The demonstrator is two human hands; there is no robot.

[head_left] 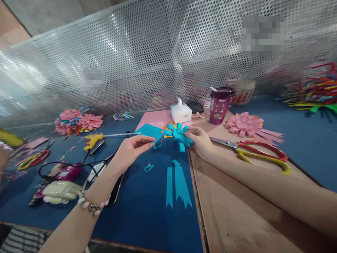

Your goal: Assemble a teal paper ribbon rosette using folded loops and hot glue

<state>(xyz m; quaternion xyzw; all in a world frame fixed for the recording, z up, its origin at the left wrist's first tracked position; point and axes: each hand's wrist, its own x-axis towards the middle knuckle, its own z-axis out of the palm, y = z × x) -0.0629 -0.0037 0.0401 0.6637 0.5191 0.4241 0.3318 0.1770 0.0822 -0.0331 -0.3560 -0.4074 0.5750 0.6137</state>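
A blue paper flower (179, 134) with looped petals is held above the table by my right hand (199, 140), its fingers closed on the flower's right side. My left hand (135, 149) is pinched to the left of it, with a small blue paper strip (157, 145) at the fingertips. Below the hands, a small blue paper loop (149, 168) lies on the blue table surface. Blue paper tails with notched ends (181, 182) lie closer to me. Behind my left hand is a sheet of blue paper (149, 130).
Red-and-yellow scissors (259, 150) lie beyond my right forearm, near a pink paper rosette (244, 123). A purple cup (220, 107) and tissue pack (181, 112) stand behind. Leftward are a yellow glue gun (92, 141), cables and a phone (116, 191) under my left wrist.
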